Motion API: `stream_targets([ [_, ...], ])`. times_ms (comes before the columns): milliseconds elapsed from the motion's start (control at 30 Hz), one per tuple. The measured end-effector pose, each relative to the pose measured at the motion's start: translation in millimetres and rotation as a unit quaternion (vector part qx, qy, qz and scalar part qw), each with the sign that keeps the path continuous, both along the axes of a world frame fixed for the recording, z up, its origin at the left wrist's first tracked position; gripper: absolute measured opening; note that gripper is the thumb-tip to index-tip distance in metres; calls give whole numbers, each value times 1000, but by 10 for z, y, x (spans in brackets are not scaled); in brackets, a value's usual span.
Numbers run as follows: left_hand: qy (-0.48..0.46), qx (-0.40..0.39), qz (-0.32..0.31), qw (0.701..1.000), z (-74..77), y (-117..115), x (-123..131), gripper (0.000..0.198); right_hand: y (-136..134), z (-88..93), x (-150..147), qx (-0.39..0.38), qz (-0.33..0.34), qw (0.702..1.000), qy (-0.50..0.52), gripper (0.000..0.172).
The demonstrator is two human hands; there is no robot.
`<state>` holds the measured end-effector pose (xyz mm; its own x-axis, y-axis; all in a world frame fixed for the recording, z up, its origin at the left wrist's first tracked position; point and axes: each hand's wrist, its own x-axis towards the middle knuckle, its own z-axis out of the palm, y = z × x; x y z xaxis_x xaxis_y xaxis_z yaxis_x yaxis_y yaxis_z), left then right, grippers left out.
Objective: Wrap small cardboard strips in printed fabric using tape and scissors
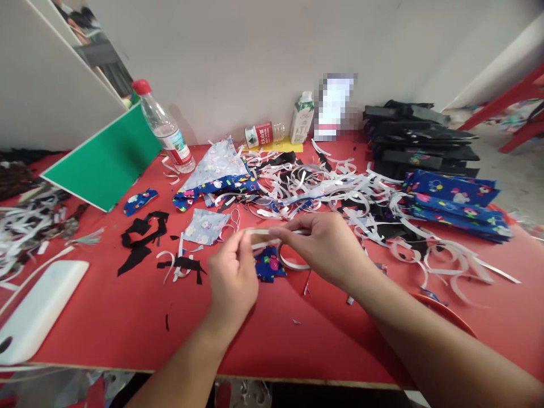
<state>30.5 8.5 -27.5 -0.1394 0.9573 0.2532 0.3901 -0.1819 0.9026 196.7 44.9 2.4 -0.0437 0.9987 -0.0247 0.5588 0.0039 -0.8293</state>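
My left hand (233,277) and my right hand (323,243) meet over the middle of the red table (127,317). Both pinch the same thin white strip (266,232), held level between the fingertips. Just below the strip a small blue printed fabric piece (268,265) lies on the table, partly hidden by my left hand. A white strip loop (291,263) lies under my right hand.
A heap of white strips (340,192) covers the table behind my hands. Blue printed fabric stacks (454,201) and black stacks (416,141) sit at right. Black scraps (142,232), a water bottle (164,127), a green board (106,161), a milk carton (301,118) and a white tray (38,309) lie left and back.
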Motion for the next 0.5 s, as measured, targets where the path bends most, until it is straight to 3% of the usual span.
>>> stream_targets([
  [100, -41, -13, 25, 999, 27, 51, -42, 30, 34, 6, 32, -2, -16, 1000, -21, 32],
  [267, -136, -52, 8, 989, -5, 47, -57, 30, 63, -8, 46, -28, -26, 999, -32, 31],
  [500, -103, -21, 7, 994, 35, -10, -38, 29, 79, -20, 45, -43, -33, 998, -27, 32],
])
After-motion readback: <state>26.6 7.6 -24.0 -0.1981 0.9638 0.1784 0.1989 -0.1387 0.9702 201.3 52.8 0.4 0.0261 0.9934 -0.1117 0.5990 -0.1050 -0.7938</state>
